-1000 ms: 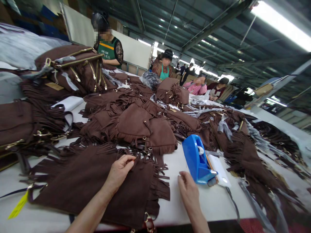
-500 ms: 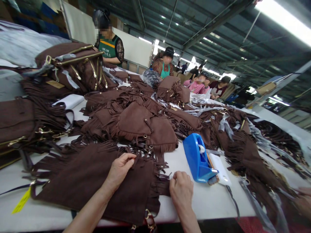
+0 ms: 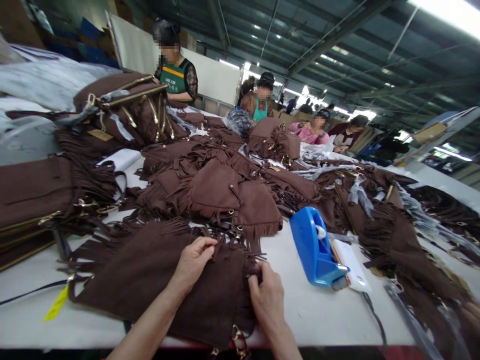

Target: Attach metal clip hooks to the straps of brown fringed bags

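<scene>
A dark brown fringed bag lies flat on the white table right in front of me. Over its far edge, my left hand is closed in a pinch near the fringe; whatever is between its fingertips is too small to make out. My right hand is closed on the fringe at the bag's right side. Gold-coloured clasps hang at the near right corner. A yellow tag is attached at the left end.
More brown fringed bags are heaped across the table. Right of my hands stands a blue tape dispenser beside a white device with a cable. Several co-workers, one in a green apron, are at the far side.
My right hand has moved left, from the outer ends of the fringe to the bag's side edge. My left hand keeps its pinch at the far edge. The view has shifted slightly.
</scene>
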Demonstrator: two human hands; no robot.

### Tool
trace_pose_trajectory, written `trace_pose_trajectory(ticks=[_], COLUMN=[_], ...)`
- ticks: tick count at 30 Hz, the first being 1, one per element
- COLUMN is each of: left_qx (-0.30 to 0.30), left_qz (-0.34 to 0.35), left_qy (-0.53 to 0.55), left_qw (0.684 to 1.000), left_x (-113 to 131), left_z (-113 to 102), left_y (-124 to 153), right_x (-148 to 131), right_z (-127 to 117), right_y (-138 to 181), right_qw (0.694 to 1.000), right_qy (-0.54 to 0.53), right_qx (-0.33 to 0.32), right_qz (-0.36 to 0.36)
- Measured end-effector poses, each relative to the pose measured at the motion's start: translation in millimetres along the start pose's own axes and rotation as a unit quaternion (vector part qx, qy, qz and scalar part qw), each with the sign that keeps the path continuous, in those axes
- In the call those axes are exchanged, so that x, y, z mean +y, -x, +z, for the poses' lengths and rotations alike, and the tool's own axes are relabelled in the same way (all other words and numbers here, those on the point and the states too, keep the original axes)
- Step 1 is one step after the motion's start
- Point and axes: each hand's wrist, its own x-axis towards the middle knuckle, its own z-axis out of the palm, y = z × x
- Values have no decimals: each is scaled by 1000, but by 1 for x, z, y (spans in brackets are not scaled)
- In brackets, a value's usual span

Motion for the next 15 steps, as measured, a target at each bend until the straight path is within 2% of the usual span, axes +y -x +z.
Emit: trace_pose_trajectory(ticks=[4,7,9,11,13,15], left_qx=[2,-1,-4,-4,-2,0], left_qz=[-5,-9,-10,-10,-10,-10], left_qy=[3,8,10,10,9,7], left_qw=[1000,1000,1000,1000,1000,1000], left_x=[0,0,1,1,2,1], left_z=[0,1,1,1,1,1], left_y=[0,1,1,1,1,1], right_x=[36,65,73,67,46,21], right_z=[-14,-30,-38,-40,-35,-24], right_y=[0,1,2,4,8,13], right_qw=[995,991,989,995,997,994], right_qy=[62,75,66,8,-70,-86], right_qx=[-17,9,33,27,-21,-62], right_qz=[73,114,128,100,27,-42])
